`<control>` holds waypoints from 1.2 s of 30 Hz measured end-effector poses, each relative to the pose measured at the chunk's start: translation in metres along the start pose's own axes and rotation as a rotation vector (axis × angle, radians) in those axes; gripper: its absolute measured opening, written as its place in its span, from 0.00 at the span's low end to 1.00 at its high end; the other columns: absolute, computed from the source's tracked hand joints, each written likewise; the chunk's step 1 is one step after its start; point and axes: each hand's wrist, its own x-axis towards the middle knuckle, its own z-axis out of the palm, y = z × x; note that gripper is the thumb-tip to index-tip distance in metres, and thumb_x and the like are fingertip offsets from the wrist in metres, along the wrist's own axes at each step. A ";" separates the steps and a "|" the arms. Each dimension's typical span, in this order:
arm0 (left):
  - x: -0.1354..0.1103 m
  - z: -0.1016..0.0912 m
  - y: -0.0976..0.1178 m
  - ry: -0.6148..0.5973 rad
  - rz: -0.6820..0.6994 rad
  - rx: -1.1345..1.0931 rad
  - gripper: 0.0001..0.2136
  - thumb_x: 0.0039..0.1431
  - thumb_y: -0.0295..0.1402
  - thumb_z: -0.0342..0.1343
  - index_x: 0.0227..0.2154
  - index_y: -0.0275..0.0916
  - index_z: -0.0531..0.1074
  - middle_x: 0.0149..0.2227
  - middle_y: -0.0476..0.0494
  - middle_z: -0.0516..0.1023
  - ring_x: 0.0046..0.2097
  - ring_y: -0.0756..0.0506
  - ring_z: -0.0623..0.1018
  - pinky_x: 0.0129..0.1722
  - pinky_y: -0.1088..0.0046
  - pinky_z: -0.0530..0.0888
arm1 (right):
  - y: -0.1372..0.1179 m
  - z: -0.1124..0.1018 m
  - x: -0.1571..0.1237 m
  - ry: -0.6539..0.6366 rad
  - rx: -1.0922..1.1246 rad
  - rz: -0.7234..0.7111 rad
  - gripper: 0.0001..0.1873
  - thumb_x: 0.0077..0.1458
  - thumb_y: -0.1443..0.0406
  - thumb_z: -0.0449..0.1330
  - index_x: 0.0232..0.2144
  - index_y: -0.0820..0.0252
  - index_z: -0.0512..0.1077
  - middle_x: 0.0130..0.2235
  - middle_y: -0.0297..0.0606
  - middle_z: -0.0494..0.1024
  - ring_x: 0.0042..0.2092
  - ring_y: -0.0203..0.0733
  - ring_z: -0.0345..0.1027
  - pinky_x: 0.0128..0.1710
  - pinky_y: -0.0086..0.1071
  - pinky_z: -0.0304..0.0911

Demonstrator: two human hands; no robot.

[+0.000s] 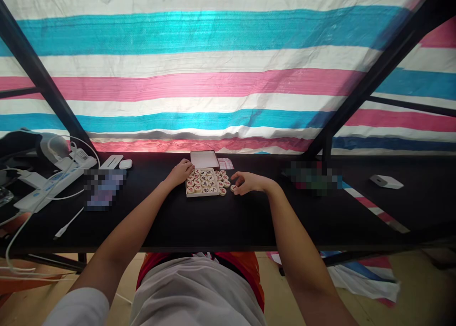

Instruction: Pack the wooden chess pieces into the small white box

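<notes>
A shallow white box (203, 195) on the black table holds rows of round Chinese chess pieces (204, 177) with red and black characters. More loose pieces (223, 176) lie against its right side. My left hand (180, 172) is at the box's upper left corner, its fingers bent and gripping the edge. To the right of the loose pieces is my right hand (249, 182), fingers curled, with a single Chinese chess piece (233, 188) at the thumb and fingertips. The box lid (204, 159) lies inside up behind the box.
Pink-and-white paper (225, 163) lies beside the lid. At left are a power strip (57, 183) with white cables, a blurred phone-like object (105, 189) and a small white case (125, 164). On the right sit a blurred dark item (313, 178) and a white block (386, 181).
</notes>
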 end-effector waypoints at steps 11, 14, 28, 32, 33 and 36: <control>0.000 0.001 -0.002 0.004 0.012 0.007 0.16 0.63 0.38 0.43 0.36 0.39 0.75 0.44 0.42 0.69 0.44 0.44 0.73 0.49 0.68 0.68 | -0.003 0.008 0.001 -0.038 0.120 -0.045 0.45 0.29 0.65 0.75 0.51 0.60 0.62 0.29 0.28 0.71 0.31 0.38 0.72 0.39 0.36 0.72; 0.000 0.000 0.000 -0.006 0.009 0.013 0.16 0.63 0.39 0.42 0.36 0.39 0.74 0.44 0.42 0.69 0.44 0.45 0.73 0.48 0.69 0.69 | -0.005 0.011 0.000 -0.020 0.126 -0.046 0.51 0.30 0.64 0.74 0.56 0.59 0.57 0.27 0.28 0.72 0.31 0.39 0.72 0.37 0.35 0.72; -0.002 -0.003 0.004 -0.015 0.010 0.007 0.17 0.64 0.41 0.41 0.35 0.40 0.74 0.43 0.43 0.69 0.42 0.46 0.73 0.46 0.71 0.69 | -0.005 0.006 0.008 0.281 -0.123 -0.117 0.32 0.52 0.52 0.60 0.55 0.61 0.62 0.37 0.43 0.75 0.33 0.39 0.71 0.27 0.28 0.69; -0.004 -0.005 0.009 -0.002 -0.052 0.067 0.17 0.64 0.41 0.41 0.36 0.40 0.74 0.44 0.43 0.70 0.42 0.45 0.73 0.43 0.71 0.69 | -0.002 0.008 0.017 0.394 -0.335 -0.191 0.19 0.58 0.58 0.54 0.49 0.60 0.68 0.34 0.40 0.77 0.31 0.37 0.70 0.32 0.28 0.66; -0.004 -0.006 0.010 0.001 -0.068 0.081 0.17 0.64 0.40 0.41 0.36 0.40 0.74 0.45 0.43 0.70 0.42 0.45 0.73 0.42 0.71 0.69 | -0.003 0.009 0.019 0.396 -0.380 -0.215 0.17 0.59 0.60 0.53 0.49 0.60 0.69 0.34 0.39 0.77 0.32 0.37 0.70 0.35 0.29 0.65; -0.006 -0.007 0.014 0.004 -0.088 0.108 0.17 0.65 0.40 0.41 0.37 0.40 0.74 0.46 0.43 0.70 0.42 0.45 0.74 0.40 0.72 0.69 | -0.005 0.014 0.022 0.402 -0.490 -0.271 0.16 0.59 0.64 0.52 0.48 0.60 0.71 0.35 0.40 0.78 0.36 0.39 0.71 0.41 0.30 0.62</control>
